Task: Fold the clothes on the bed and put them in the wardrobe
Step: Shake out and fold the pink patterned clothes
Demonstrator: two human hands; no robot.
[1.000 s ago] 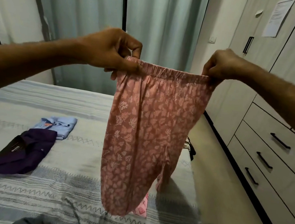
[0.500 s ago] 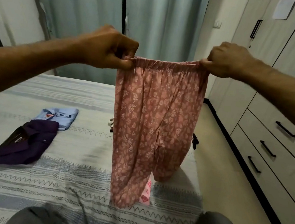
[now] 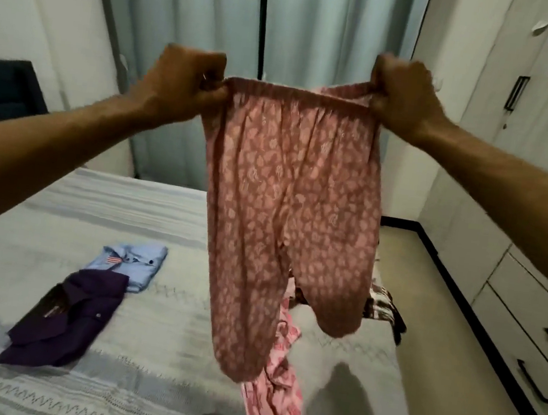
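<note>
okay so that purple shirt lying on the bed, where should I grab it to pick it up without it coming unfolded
Judging by its flat fold, take the purple shirt by its two long side edges, hands sliding under from left and right. Lifting by the collar end alone would probably let the folds drop open.

2 hands: left (image 3: 180,85), right (image 3: 405,97). 1 trousers (image 3: 288,216), 2 folded shirts: blue (image 3: 136,264), purple (image 3: 69,316). 1 bed (image 3: 154,382).
</note>
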